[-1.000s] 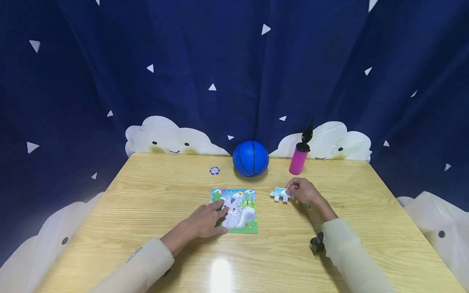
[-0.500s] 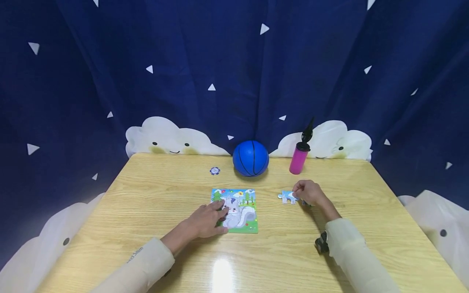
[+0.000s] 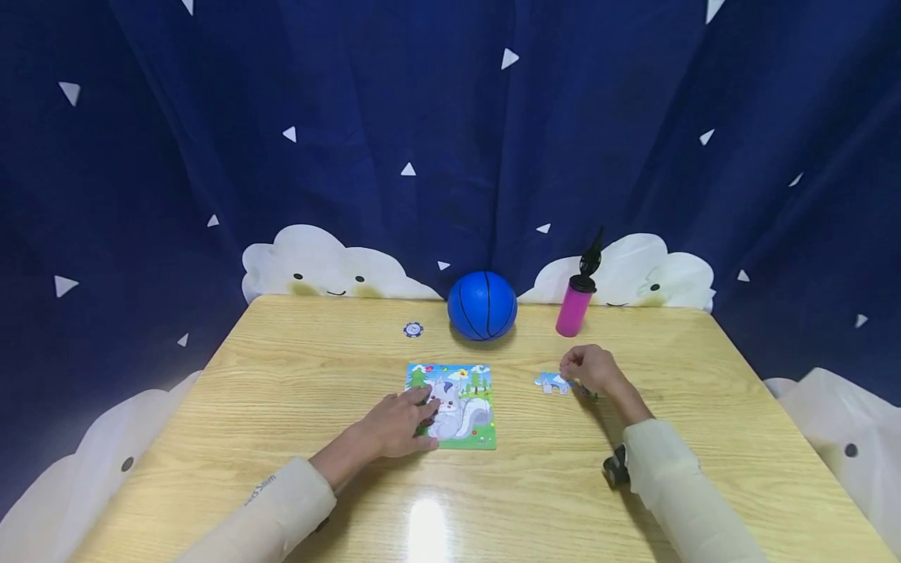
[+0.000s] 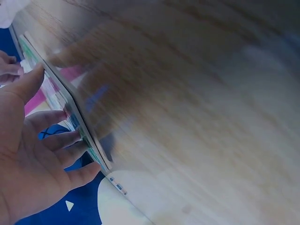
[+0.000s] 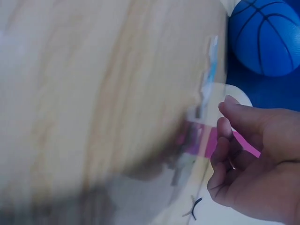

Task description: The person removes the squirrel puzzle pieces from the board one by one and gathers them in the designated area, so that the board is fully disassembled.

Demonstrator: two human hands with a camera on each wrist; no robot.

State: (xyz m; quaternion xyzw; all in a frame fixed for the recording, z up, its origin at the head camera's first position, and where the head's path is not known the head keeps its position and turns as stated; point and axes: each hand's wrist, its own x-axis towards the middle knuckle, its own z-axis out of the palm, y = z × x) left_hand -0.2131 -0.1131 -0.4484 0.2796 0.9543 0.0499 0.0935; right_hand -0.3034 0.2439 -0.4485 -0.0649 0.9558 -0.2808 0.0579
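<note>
Resting the left hand (image 3: 396, 423), fingers spread, across the left edge of the squirrel puzzle (image 3: 461, 421), about midway between the tabletop's (image 3: 310, 352) side edges. Curling the right hand (image 3: 590, 371), pinching nothing, just above loose jigsaw pieces (image 3: 548, 381), nearer the far edge. Probably handling best by pinching sides, sparing tabs.

Pieces (image 3: 552, 379) right of puzzle (image 3: 472, 414), ball (image 3: 482, 306) behind puzzle, chip (image 3: 413, 329) left of ball

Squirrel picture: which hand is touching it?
The left hand, resting on the squirrel picture; the right hand is away from it, near a jigsaw piece.
</note>
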